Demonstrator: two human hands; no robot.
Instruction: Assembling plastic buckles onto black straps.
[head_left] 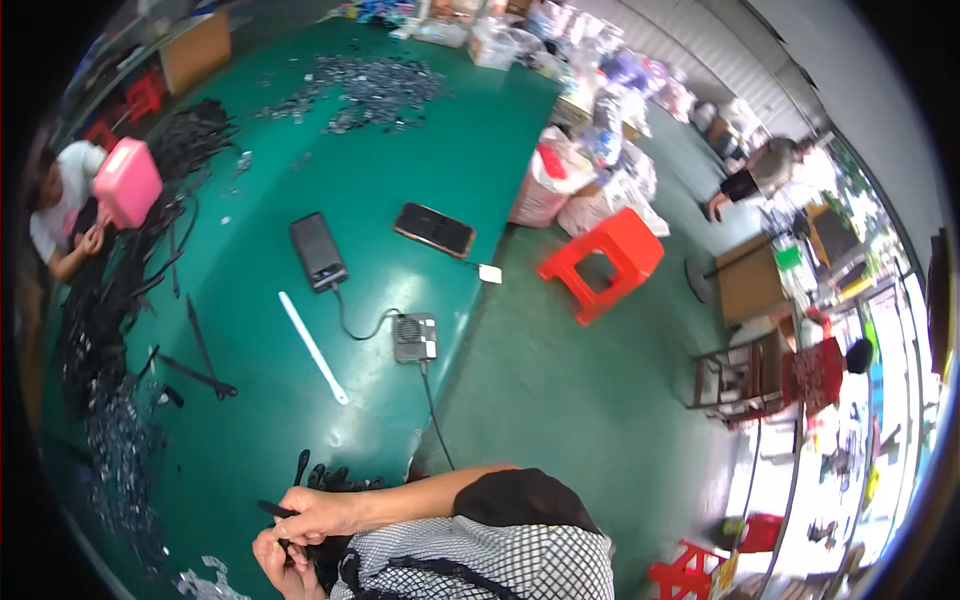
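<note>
My right hand (318,514) is closed round a black strip (274,509), whose flat end sticks out past the thumb. Just below it and touching or nearly so, my left hand (284,568) has its fingers curled in. A dark part shows between the two hands; most of what they hold is hidden by the fingers. Close to my right wrist lie several more black strips (340,478) with rounded ends. Farther up the green table (250,340), a single white strip (312,348) lies flat, and two black strips (205,350) rest crossed to its left.
A black power bank (318,252) is cabled to a small grey device (415,338). Beyond lies a phone (434,230). Piles of black strips (110,270) and small clear pieces (370,90) cover the left and far table. Opposite, a person holds a pink box (128,183). A red stool (605,262) stands right.
</note>
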